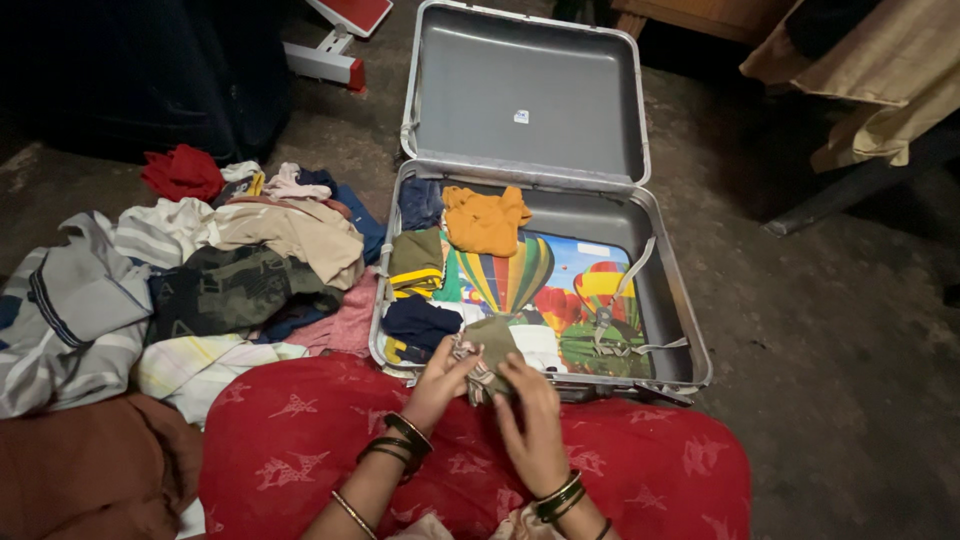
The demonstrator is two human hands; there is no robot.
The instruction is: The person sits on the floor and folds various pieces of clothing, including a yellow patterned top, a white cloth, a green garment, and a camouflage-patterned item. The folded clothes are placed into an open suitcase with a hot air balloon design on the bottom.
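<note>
Olive cloth (490,350): a small, crumpled olive-green piece of clothing, held between both hands over the near rim of the open suitcase (690,330), just above the lap.
Left hand (440,385): fingers closed on the cloth's left edge, thumb on top; bangles on the wrist.
Right hand (532,425): fingers curled together on the cloth's lower right edge, back of the hand toward the camera.
Which way it lies: the cloth sits ahead of and between the fingers, its bulk pointing away from the body toward the suitcase; the left hand is slightly farther forward, the right hand nearer the body.
Long axis: hard to tell, since the cloth is bunched; it looks to run roughly from the lap toward the suitcase.
Nearer hand: both touch it, so neither is nearer; the left hand stands closer to the suitcase rim.
Suitcase: grey hard case on the floor (830,330), lid (525,90) standing open away from the person; the base is lined with a picture of hot-air balloons.
Inside the case: an orange garment (486,218) at the far side, a folded stack of olive, yellow and navy pieces (415,290) along the left wall, straps (625,300) lying loose on the right.
Beside the case: a pile of clothes (200,280) on the floor to the left, well apart from the hands.
Lap: red patterned fabric (300,440) directly under both hands.
</note>
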